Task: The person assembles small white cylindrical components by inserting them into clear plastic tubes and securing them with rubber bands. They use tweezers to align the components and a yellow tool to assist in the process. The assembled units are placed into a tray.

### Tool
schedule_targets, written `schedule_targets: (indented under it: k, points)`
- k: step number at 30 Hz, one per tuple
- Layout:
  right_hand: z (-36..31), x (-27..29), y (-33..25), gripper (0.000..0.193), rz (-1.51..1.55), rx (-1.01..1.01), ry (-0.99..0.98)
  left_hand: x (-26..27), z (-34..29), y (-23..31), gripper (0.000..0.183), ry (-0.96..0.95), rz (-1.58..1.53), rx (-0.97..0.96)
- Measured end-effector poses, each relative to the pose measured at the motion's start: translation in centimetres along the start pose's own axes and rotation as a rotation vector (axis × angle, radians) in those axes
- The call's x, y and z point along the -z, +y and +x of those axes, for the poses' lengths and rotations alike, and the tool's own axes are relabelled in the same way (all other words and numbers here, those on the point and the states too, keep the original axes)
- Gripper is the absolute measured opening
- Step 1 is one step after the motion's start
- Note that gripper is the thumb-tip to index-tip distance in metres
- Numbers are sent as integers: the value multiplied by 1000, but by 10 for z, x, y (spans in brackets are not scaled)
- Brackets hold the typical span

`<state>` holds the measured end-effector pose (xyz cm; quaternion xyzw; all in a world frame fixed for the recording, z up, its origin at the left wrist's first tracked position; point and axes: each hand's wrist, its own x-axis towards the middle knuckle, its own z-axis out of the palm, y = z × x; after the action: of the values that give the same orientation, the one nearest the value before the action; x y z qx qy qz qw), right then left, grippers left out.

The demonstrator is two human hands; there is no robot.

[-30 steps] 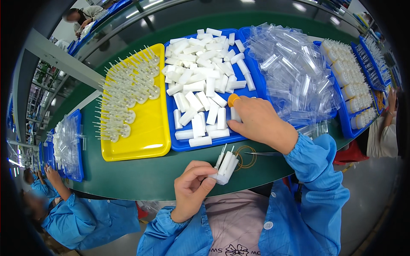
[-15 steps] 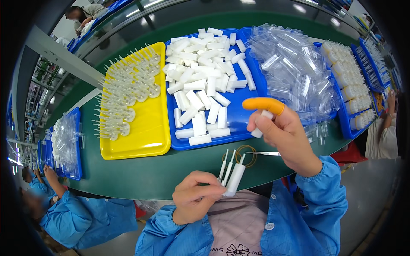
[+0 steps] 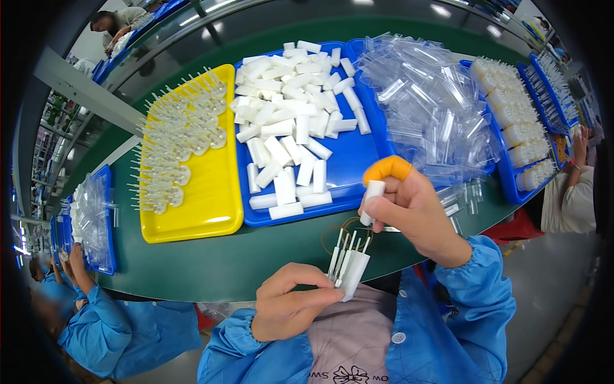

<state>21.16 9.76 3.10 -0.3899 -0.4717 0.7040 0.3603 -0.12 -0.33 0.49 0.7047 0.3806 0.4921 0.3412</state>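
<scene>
Green tabletop (image 3: 185, 269) stands above grey floor (image 3: 543, 281), right hand (image 3: 416, 214) pinching a white cylinder (image 3: 373, 194), left hand (image 3: 289, 303) pinching a pronged piece (image 3: 354, 276).

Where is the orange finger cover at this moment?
The orange finger cover is right of centre in the head view, on the index finger of the right hand, at the upper end of the white cylinder held there.

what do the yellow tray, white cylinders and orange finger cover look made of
Yellow tray: probably moulded plastic, glossy; its surface shows bright reflections.
White cylinders: matte plastic or foam, unsure which; evenly white, without strong highlights.
Orange finger cover: likely thin, smooth rubber, since it bends and fits snugly.
</scene>
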Motion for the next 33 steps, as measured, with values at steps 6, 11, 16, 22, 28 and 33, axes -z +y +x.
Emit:
schedule_targets:
  k: [6,11,16,22,28,33]
  points:
    - [4,-13,10,27,68,55,74,-7,9,1,31,-18,10,15]
    - [4,-13,10,19,-49,62,73,-9,9,-1,33,3,74,-60]
    - [8,-1,-2,18,-16,-29,44,-7,9,0,34,5,96,-88]
    - [9,5,1,20,4,-127,-103,-8,8,-1,34,-5,50,-64]
    - [10,10,-3,21,34,-150,-165,-7,10,-2,34,-14,58,-115]
    - [15,16,3,24,81,-164,-226,-8,12,-2,35,-36,54,-122]
